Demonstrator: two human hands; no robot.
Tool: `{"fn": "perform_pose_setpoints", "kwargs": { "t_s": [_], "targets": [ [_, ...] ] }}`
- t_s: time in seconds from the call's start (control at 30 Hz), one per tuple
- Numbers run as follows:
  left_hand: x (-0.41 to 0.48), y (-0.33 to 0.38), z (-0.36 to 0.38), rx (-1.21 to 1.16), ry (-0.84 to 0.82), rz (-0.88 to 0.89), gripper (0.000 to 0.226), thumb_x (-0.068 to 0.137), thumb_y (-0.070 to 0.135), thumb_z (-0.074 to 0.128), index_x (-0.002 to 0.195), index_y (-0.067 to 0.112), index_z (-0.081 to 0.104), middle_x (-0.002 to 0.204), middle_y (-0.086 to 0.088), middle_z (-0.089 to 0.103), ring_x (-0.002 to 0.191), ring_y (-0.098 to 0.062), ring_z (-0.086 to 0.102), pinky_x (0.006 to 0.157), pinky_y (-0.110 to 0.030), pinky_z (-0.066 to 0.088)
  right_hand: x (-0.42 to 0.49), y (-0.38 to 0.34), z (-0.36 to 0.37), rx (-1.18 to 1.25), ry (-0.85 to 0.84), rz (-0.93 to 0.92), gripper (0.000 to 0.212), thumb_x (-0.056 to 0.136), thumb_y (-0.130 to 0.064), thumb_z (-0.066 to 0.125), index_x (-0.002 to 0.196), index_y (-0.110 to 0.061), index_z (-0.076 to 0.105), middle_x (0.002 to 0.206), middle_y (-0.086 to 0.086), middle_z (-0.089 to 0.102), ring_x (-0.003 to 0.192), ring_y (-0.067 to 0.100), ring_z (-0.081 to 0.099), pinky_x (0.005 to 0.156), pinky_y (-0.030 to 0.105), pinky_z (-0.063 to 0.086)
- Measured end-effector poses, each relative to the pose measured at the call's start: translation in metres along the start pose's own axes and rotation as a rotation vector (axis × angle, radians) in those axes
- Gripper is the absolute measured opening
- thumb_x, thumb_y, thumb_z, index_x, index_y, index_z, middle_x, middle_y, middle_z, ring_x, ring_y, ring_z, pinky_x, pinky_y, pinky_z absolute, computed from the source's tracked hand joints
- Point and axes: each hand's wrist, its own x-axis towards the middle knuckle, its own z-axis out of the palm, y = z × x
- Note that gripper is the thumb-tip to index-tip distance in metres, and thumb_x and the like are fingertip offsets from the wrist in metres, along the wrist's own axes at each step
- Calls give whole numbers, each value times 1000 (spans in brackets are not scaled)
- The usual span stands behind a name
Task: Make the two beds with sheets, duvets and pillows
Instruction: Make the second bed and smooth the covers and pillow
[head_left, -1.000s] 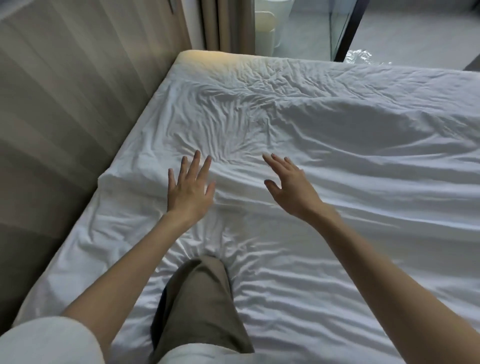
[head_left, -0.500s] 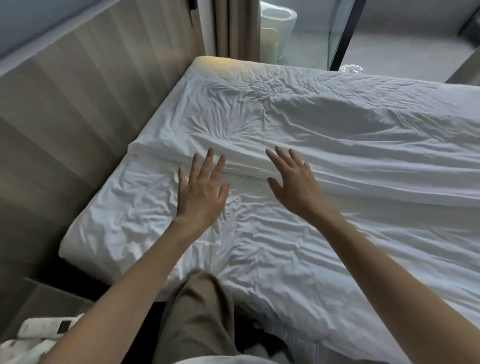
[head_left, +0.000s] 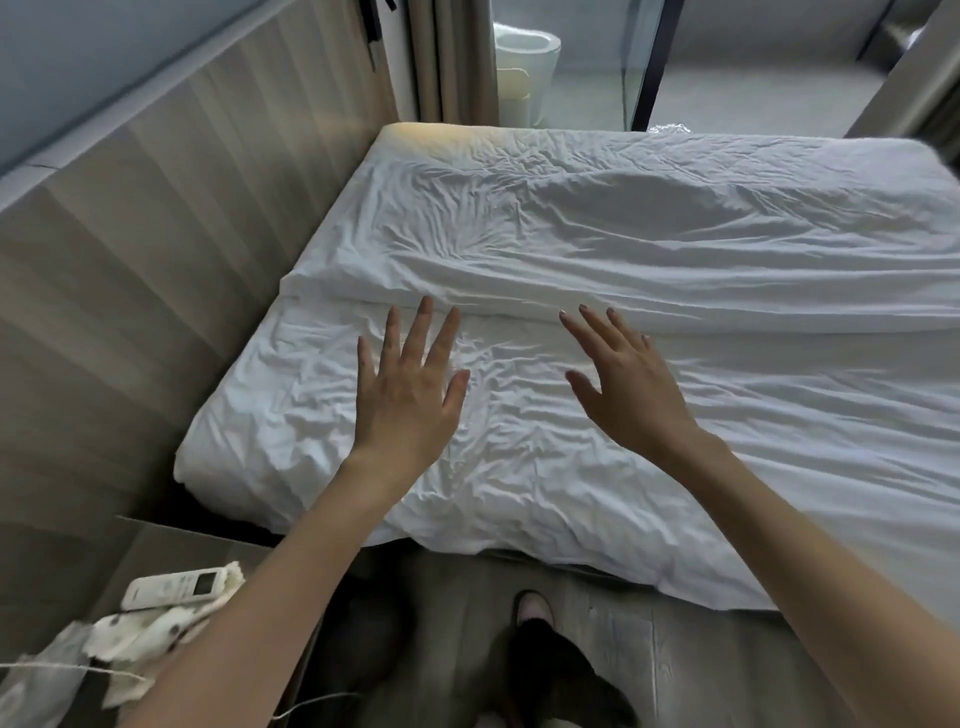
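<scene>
Two wide, empty hands, the left hand (head_left: 405, 400) and the right hand (head_left: 628, 395), hang over the sheet (head_left: 519, 467) on the bed, near the folded edge of the soft, light, floppy duvet (head_left: 675, 249), probably the best place to grab.

Two bare hands (head_left: 410, 400) (head_left: 631, 395), one white-sheeted bed (head_left: 311, 441), one white remote (head_left: 174, 590), one foot (head_left: 532, 605)
</scene>
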Motion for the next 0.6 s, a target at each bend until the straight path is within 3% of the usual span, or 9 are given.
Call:
{"fn": "perform_pose_setpoints", "kwargs": {
  "t_s": [0.33, 0.6],
  "targets": [
    [-57, 80, -20, 27, 13, 120, 64, 102, 48, 23, 152, 30, -13, 162, 4, -13, 150, -26, -9, 119, -54, -5, -114, 36, -47, -49, 50, 109, 62, 100, -30, 47, 154, -31, 16, 163, -5, 12, 151, 21, 5, 120, 48, 13],
    [-76, 222, -20, -15, 29, 223, 63, 103, 47, 26, 154, 32, -8, 162, 5, -13, 149, -25, -12, 119, -53, -5, -200, 133, -98, -83, 100, 153, 63, 100, -30, 48, 154, -30, 16, 162, -4, 13, 150, 21, 8, 120, 47, 13]
  ]
}}
